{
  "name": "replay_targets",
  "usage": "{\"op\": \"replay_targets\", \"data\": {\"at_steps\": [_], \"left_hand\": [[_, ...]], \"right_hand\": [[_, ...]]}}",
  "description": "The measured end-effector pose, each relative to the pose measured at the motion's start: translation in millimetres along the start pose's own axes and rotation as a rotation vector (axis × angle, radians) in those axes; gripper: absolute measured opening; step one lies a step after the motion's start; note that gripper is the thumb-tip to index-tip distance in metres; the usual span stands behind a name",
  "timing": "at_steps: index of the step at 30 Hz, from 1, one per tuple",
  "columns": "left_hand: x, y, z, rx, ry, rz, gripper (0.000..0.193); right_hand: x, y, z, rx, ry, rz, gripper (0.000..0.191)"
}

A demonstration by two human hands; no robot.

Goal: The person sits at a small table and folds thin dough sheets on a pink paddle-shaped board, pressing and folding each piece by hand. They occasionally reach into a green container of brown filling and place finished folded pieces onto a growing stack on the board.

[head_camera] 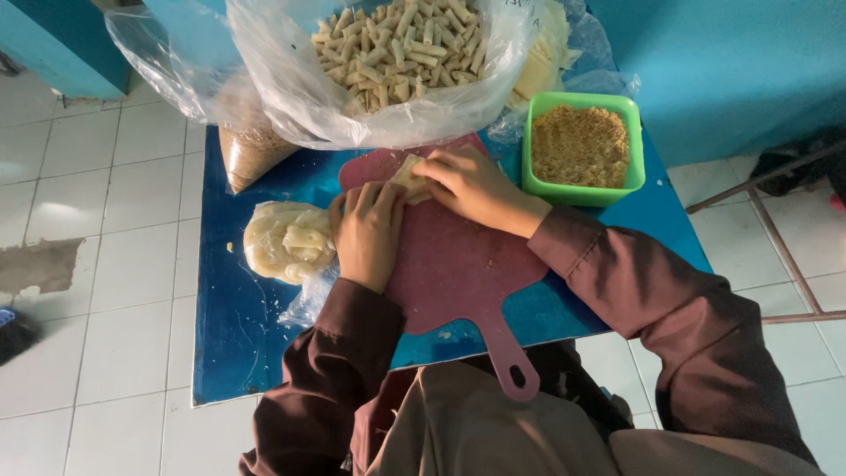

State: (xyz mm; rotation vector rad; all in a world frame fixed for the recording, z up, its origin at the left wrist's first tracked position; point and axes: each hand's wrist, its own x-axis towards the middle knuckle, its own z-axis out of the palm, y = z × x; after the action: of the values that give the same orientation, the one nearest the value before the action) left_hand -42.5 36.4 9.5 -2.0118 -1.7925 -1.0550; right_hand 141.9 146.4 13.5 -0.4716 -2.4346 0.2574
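Both hands on dark red plastic cutting board [458, 264] at table centre: left hand [366, 231] and right hand [471, 183], fingers curled, pinching pale folded pastry wrapper [411, 179]; green square tub of crumbs [582, 147] near far right corner.

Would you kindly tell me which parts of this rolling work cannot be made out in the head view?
- Pale roll: mostly covered by the left hand and right hand; its filling is unseen.
- Each hand's grip: fingertips curl over the roll, so contact underneath is hidden.
- Big bag of rolls: cut off by the top edge.
- Pale sheets: blurred behind plastic.
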Motion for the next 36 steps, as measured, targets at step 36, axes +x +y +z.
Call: {"op": "replay_targets", "data": {"at_steps": [36], "left_hand": [[-3.5,6.1,19.8,0.151,0.076,-0.097,0.021]], "right_hand": [[41.2,1.2,-128.7,-0.194,0.121,0.287,0.022]]}}
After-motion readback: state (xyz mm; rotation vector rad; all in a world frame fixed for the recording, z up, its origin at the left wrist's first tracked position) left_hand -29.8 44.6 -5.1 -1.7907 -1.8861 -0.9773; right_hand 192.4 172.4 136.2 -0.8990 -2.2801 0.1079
